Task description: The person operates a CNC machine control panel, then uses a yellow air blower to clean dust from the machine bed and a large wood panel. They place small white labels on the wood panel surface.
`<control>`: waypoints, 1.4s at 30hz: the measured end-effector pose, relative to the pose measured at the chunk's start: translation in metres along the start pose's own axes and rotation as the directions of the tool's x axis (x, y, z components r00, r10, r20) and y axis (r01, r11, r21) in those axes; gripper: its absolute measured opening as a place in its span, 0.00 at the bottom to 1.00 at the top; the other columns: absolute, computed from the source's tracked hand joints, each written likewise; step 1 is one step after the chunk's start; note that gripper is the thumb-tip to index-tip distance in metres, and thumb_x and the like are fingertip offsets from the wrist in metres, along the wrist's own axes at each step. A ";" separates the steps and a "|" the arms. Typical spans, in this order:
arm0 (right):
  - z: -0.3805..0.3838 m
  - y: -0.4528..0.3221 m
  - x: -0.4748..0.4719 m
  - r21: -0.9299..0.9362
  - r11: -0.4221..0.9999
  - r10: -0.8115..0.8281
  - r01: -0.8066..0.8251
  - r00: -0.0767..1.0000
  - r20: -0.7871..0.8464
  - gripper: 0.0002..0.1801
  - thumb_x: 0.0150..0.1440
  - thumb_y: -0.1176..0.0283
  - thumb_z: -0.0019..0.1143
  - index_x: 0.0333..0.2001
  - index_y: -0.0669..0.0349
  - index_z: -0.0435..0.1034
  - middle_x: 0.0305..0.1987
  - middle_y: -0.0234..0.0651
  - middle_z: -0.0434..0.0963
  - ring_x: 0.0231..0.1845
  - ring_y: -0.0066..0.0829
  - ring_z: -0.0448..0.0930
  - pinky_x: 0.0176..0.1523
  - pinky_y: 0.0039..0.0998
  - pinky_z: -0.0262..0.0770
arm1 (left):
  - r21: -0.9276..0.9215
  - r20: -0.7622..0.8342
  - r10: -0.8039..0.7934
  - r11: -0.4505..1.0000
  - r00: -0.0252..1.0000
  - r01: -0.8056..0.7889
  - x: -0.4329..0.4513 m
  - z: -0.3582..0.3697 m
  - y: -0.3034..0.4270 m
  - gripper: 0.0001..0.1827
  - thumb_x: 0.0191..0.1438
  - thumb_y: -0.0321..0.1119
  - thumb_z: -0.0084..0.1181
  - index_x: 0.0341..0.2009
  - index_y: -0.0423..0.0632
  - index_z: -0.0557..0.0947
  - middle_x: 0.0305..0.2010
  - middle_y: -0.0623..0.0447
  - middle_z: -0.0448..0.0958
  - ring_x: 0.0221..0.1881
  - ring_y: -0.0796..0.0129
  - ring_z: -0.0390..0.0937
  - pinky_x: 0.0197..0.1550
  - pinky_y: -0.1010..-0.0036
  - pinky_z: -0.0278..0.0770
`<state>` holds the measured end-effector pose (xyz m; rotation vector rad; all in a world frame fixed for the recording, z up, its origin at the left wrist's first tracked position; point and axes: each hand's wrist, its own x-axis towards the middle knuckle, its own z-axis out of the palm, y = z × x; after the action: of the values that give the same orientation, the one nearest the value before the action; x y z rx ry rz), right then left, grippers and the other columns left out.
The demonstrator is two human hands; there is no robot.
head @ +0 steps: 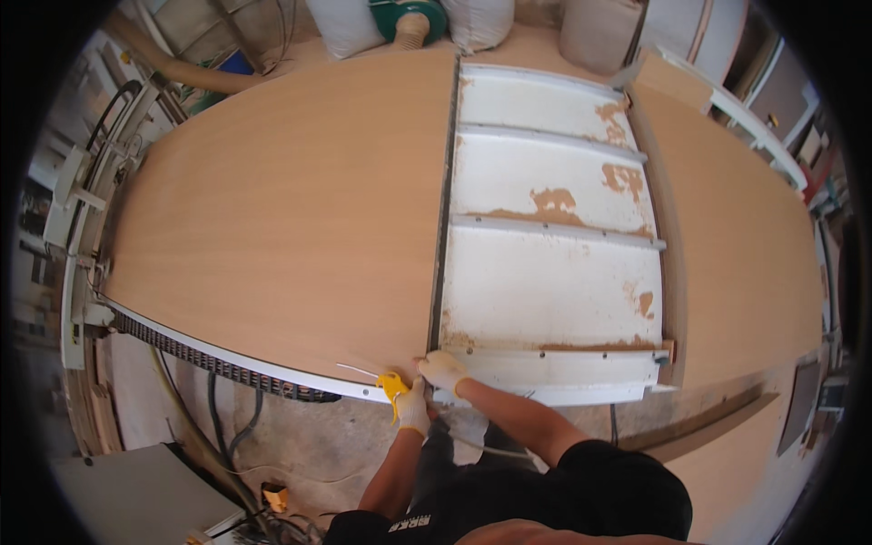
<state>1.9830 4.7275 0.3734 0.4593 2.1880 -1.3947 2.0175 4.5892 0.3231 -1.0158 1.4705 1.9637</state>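
Note:
My left hand (pixel 413 411), in a pale knitted work glove, grips a yellow air blow gun (pixel 392 385). Its thin nozzle points left over the front edge of a large wood-based panel (pixel 286 225). My right hand (pixel 443 372), gloved the same way, is at the panel's near right corner. Its fingertips reach the corner, but whether they pinch the edge or rest there cannot be made out. Right of the panel lies a white machine bed (pixel 545 286) with crosswise metal rails (pixel 558 230) and patches of sawdust (pixel 553 199).
A stack of panels (pixel 742 252) stands beyond the bed's right end. Along the front left runs a cable chain (pixel 204 354), near a machine gantry (pixel 82 204). A grey cabinet (pixel 143 490) stands at lower left. Behind are white sacks (pixel 480 24) and a green dust-collector fitting (pixel 409 13).

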 end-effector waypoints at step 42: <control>0.344 -0.510 0.188 -0.775 0.610 -0.474 0.166 0.860 -0.190 0.25 0.57 0.57 0.53 0.52 0.61 0.75 0.52 0.52 0.79 0.55 0.51 0.78 0.58 0.44 0.74 | -0.450 -0.850 -0.029 0.560 0.526 -0.696 -0.042 -0.884 0.382 0.23 0.55 0.34 0.62 0.55 0.51 0.73 0.26 0.54 0.72 0.15 0.64 0.67 0.19 0.66 0.71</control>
<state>1.6394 4.2052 0.5222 -0.0035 3.0324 -0.4274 2.0009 3.6346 0.4538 -2.4155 1.2466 2.7648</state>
